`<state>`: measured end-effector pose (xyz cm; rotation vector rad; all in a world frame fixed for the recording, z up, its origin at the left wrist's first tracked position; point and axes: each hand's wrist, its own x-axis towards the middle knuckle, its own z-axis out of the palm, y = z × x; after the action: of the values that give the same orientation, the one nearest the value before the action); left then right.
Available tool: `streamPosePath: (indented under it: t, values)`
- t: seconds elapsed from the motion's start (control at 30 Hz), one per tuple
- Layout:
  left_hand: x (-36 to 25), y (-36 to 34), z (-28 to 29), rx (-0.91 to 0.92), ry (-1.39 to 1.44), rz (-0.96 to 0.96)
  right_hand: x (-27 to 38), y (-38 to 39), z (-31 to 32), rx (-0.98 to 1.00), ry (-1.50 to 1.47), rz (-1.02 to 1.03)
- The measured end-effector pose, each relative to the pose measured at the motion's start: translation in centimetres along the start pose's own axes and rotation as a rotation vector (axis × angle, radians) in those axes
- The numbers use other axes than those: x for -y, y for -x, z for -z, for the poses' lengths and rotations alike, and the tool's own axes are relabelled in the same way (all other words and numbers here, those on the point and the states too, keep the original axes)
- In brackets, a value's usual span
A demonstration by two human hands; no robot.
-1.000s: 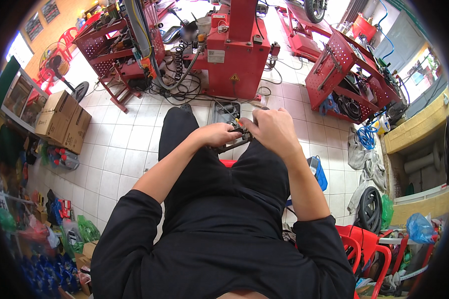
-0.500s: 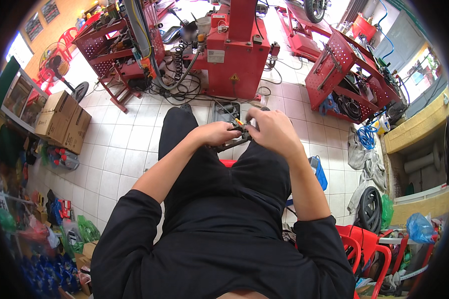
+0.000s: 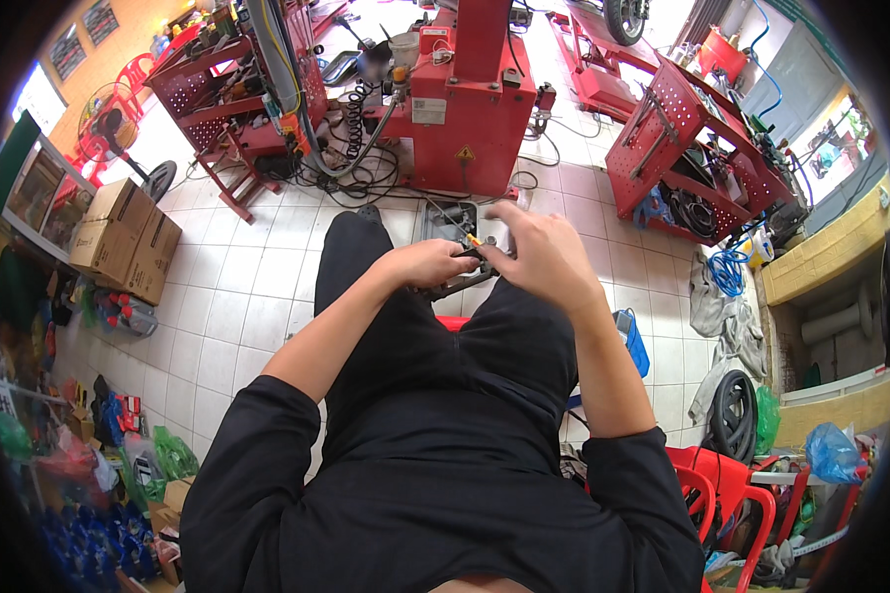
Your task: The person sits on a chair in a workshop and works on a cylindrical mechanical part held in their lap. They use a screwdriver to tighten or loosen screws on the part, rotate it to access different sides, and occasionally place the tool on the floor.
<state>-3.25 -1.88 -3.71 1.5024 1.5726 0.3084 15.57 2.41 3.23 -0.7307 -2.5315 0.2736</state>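
Gripping the dark metal part (image 3: 462, 287) over the gap between the thighs (image 3: 519, 326), the left hand (image 3: 427, 264) likely braced it there for steadiness. The right hand (image 3: 546, 255) had its fingers spread, perhaps for clearance, its thumb near a yellow-and-red handle (image 3: 474, 240); contact couldn't be told. The part looked narrow, dull, half hidden. Beyond lay a grey tray (image 3: 425, 227), then a red machine (image 3: 470, 128).

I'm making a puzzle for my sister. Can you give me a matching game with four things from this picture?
1. dark part
2. cardboard boxes
3. boxy machine, top middle
4. coiled hose, right side

A. blue
B. in the left hand
C. red
D. brown

Pairs: 1-B, 2-D, 3-C, 4-A
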Motion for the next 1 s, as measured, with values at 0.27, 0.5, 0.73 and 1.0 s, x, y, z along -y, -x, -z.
streamPosePath:
  t: [0.27, 0.5, 0.73, 1.0]
  values:
    - [-0.2, 0.2, 0.1, 0.003, -0.008, -0.001, 0.2, -0.1, 0.2, -0.043, -0.014, -0.015]
    - [0.2, 0.0, 0.0, 0.009, 0.008, -0.013, 0.7, -0.3, 0.4, 0.049, 0.134, -0.089]
    - [0.1, 0.1, 0.1, 0.010, 0.003, -0.024, -0.1, -0.1, -0.2, 0.087, 0.189, -0.052]
    - [0.1, 0.0, 0.1, 0.011, -0.065, -0.012, -0.2, -0.2, -0.4, 0.008, 0.047, -0.007]
